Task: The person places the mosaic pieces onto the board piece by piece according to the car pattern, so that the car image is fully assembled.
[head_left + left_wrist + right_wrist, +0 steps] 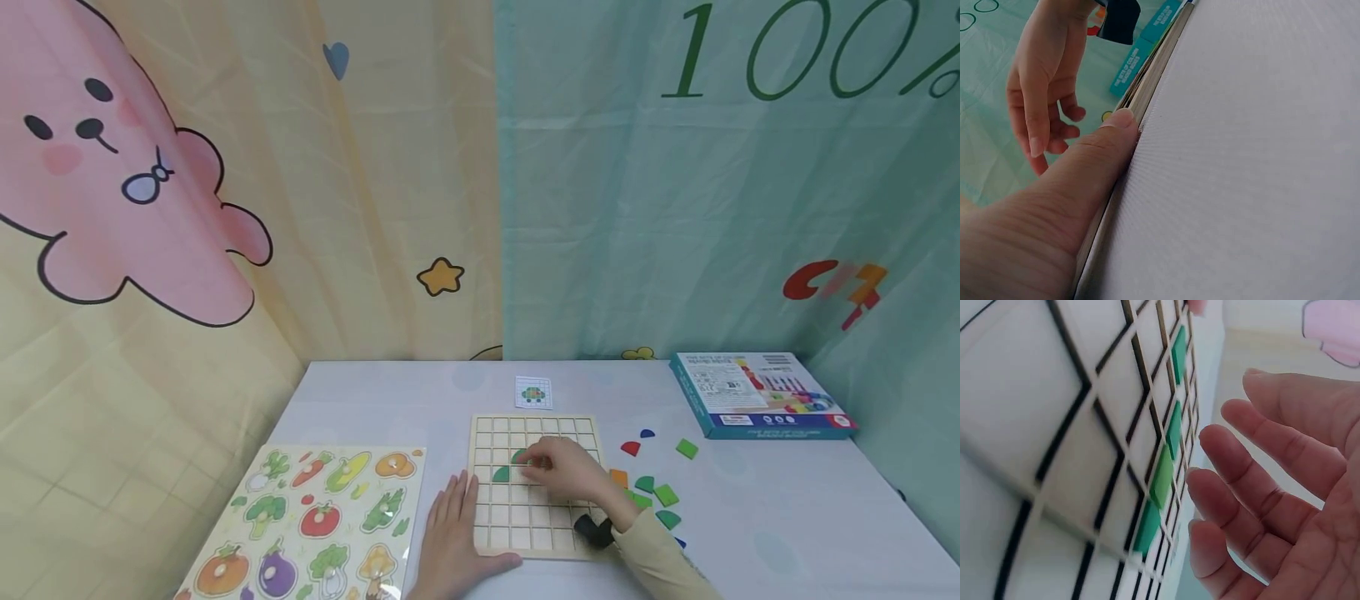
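Observation:
A wooden grid board [525, 533] lies on the table in the head view. My left hand [453, 542] rests at its front left corner, fingers straight, thumb [1100, 150] against the front edge. Over the middle of the board is my right hand [566, 471]; in the right wrist view its fingers [1229, 494] are loosely bent, with nothing visible between them. A dark green quarter-round piece [501, 474] sits in a cell, and another green piece [517, 456] is partly behind the right fingers. The right wrist view shows a light green piece [1160, 478] between dark green ones [1174, 431].
Loose pieces lie right of the board, among them a red piece [631, 448], a blue piece [647, 433] and green squares [687, 448]. A small pattern card [533, 392] lies behind the board. A vegetable picture board [296, 492] is at left, a flat box [757, 421] at back right.

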`<state>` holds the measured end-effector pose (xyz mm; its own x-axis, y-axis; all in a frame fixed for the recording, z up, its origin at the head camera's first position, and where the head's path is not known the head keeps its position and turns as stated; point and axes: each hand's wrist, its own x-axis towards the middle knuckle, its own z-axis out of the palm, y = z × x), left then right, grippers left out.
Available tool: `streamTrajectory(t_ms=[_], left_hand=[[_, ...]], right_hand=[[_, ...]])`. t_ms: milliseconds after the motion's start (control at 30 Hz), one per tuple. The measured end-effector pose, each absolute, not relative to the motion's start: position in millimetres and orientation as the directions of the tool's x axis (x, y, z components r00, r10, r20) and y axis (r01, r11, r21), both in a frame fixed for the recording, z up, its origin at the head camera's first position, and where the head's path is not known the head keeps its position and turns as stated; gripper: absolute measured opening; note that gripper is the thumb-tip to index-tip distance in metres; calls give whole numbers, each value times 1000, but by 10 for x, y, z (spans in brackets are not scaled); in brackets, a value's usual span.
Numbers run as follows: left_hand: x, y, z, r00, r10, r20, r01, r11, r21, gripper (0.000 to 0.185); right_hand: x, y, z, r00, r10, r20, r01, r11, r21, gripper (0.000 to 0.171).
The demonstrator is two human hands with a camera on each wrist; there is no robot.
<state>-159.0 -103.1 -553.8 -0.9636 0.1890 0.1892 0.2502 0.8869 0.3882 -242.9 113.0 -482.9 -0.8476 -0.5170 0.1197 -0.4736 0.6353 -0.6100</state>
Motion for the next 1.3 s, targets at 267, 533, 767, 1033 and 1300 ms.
streamTrajectory(t_ms=[267, 533, 767, 1033, 1300], left_hand=[[-1581, -1024, -5565, -957, 187, 223, 264, 881, 392, 126], [-1579, -1042, -5585, -949, 187, 253, 274, 886, 373, 126], [-1582, -1044, -5571, -944, 185, 273, 281, 883, 375, 125], [-1591, -1041, -5539, -956, 196, 217, 269, 881, 390, 126], [-1596, -1032, -5537, -955, 203, 216, 275, 880, 388, 126]], right_hand=[[-2341, 1675, -4750, -926, -360, 115, -346, 684, -642, 15], [-2247, 2166, -4678, -979, -200, 46, -182, 746, -641, 7], [-2174, 2349, -4784, -988, -140, -67, -70, 788, -612, 9], [-2140, 2338, -4899, -978, -136, -158, -15, 803, -596, 28], [-2138, 2325, -4921, -978, -119, -169, -1, 821, -572, 28]])
